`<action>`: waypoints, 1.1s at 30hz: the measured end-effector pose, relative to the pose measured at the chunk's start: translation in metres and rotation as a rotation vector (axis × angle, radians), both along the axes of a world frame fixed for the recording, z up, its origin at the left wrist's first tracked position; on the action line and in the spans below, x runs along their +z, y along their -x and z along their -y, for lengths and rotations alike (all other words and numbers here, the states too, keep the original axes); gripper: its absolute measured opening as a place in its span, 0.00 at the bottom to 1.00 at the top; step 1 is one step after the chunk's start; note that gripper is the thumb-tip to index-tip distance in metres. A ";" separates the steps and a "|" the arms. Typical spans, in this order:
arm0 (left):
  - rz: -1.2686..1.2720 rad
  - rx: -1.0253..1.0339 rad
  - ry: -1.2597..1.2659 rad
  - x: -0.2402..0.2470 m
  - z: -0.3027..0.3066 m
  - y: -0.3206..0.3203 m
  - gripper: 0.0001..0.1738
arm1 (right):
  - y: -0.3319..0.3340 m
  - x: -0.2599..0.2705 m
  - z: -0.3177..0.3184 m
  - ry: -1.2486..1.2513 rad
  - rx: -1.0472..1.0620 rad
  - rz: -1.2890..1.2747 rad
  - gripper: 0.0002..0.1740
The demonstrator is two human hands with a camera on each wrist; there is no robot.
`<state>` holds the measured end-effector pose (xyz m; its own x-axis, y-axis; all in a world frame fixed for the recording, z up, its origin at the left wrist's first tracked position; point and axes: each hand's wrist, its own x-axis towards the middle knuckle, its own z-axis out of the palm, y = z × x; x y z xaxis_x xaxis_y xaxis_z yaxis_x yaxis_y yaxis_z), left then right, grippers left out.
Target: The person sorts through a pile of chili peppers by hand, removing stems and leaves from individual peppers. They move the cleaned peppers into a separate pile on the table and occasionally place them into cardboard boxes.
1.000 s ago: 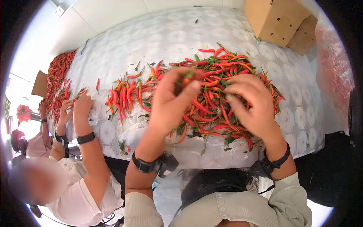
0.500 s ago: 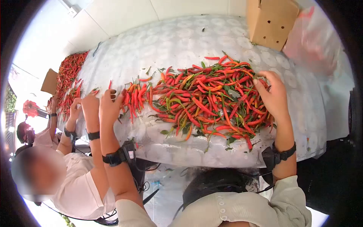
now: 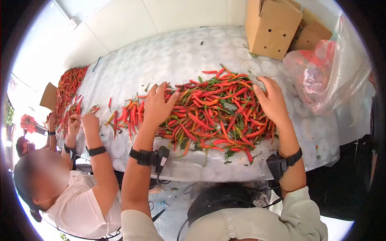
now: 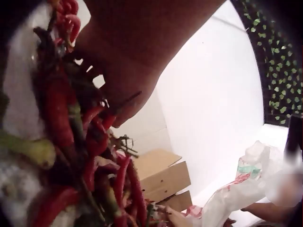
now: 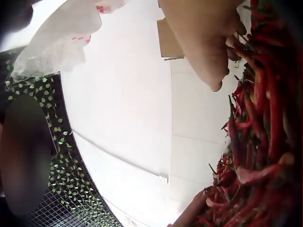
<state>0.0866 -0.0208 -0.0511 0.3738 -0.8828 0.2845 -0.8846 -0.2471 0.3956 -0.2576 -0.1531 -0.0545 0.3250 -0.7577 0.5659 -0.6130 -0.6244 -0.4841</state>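
A wide heap of red chili peppers (image 3: 213, 116), some orange, with green stems and leaves among them, lies on the plastic-covered table. My left hand (image 3: 158, 106) rests at the heap's left part, fingers spread over the chilies with nothing gripped. At the right edge is my right hand (image 3: 273, 100), its thumb and fingers parted beside the peppers. The left wrist view has chilies close below the left hand (image 4: 125, 71). In the right wrist view, the right hand (image 5: 203, 42) extends along the side of the heap, its fingertips partly hidden by peppers.
Cardboard boxes (image 3: 273, 30) stand at the back right, with a clear plastic bag (image 3: 313, 80) holding something red in front. To the left, another person's hands (image 3: 90, 122) work near a second chili pile (image 3: 72, 88). The table's front edge (image 3: 201, 176) runs before me.
My left hand went from over the heap out to the far left, then came back right to the heap's left part. My right hand moved from above the chilies to their right edge.
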 end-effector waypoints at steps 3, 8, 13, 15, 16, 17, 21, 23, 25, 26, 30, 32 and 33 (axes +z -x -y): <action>0.002 -0.010 -0.025 -0.009 0.014 -0.005 0.38 | -0.003 0.003 0.001 -0.054 -0.001 0.047 0.27; -0.100 -0.128 0.088 -0.009 0.017 0.024 0.32 | 0.000 0.003 0.006 -0.316 0.132 0.010 0.28; -0.202 -0.178 0.094 -0.005 0.018 0.046 0.31 | 0.004 0.015 0.006 -0.386 0.205 -0.025 0.26; -0.217 -0.194 0.111 -0.005 0.019 0.057 0.31 | 0.011 0.018 0.010 -0.424 0.220 -0.091 0.25; -0.213 -0.194 0.112 -0.005 0.020 0.062 0.31 | 0.016 0.016 0.015 -0.421 0.224 -0.127 0.25; -0.208 -0.193 0.111 -0.005 0.021 0.066 0.31 | 0.019 0.016 0.018 -0.419 0.228 -0.162 0.25; -0.246 -0.187 0.091 -0.002 0.023 0.078 0.32 | 0.025 0.024 0.018 -0.478 0.212 -0.114 0.24; -0.257 -0.205 0.090 0.001 0.023 0.090 0.33 | 0.026 0.021 0.019 -0.458 0.214 -0.058 0.23; -0.278 -0.233 0.068 0.006 0.024 0.104 0.33 | 0.028 0.020 0.021 -0.435 0.224 -0.049 0.23; -0.295 -0.251 0.047 0.008 0.025 0.113 0.33 | 0.028 0.020 0.021 -0.425 0.229 -0.045 0.23; -0.279 -0.333 0.021 0.009 0.030 0.139 0.34 | 0.039 0.021 0.021 -0.373 0.199 -0.097 0.23; -0.242 -0.361 -0.006 0.017 0.028 0.151 0.30 | 0.049 0.022 0.019 -0.323 0.167 -0.119 0.23; -0.285 -0.429 -0.045 0.022 0.031 0.148 0.28 | 0.053 0.020 0.021 -0.336 0.188 -0.082 0.23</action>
